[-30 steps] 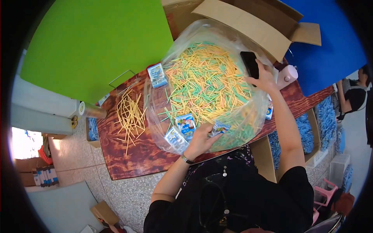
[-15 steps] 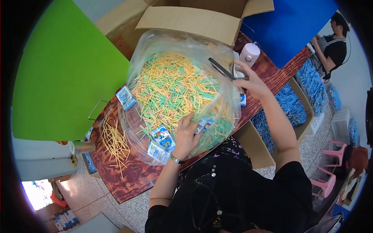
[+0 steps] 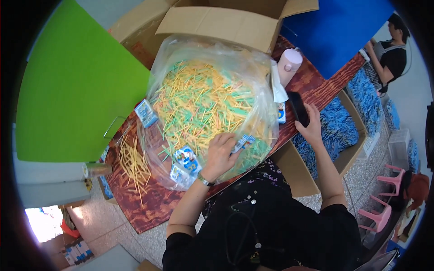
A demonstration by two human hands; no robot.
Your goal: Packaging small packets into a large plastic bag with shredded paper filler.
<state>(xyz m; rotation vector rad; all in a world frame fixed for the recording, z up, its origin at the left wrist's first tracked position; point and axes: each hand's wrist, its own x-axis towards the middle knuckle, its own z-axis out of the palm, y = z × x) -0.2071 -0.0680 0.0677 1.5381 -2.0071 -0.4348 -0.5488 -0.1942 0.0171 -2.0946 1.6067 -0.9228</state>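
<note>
My right hand [image 3: 312, 125] grips a black phone [image 3: 298, 108] above the table's right side. My left hand [image 3: 220, 155] is in the large clear plastic bag [image 3: 266, 81], over a heap of thin yellow, green and pink sticks [image 3: 203, 99]. Its fingers are curled, and a small blue and white packet [image 3: 244, 142] sticks out between thumb and fingers. Two similar packets, one patterned [image 3: 186, 156] and one paler [image 3: 181, 175], lie beside the left wrist. Another packet [image 3: 146, 113] is at the bag's left edge.
Loose yellow sticks [image 3: 134, 165] lie on the reddish-brown table [image 3: 149, 217]. A pink bottle [image 3: 289, 65] and white paper [image 3: 278, 86] stand right of the bag, near a blue packet [image 3: 281, 113]. Behind is an open carton [image 3: 217, 22]; blue fluffy goods [image 3: 332, 119] fill another. A person [image 3: 392, 58] works far right.
My right hand has brought the phone from over the bag's right edge towards me and right, turning its dark face up. My left hand has shifted slightly right with the packet.
</note>
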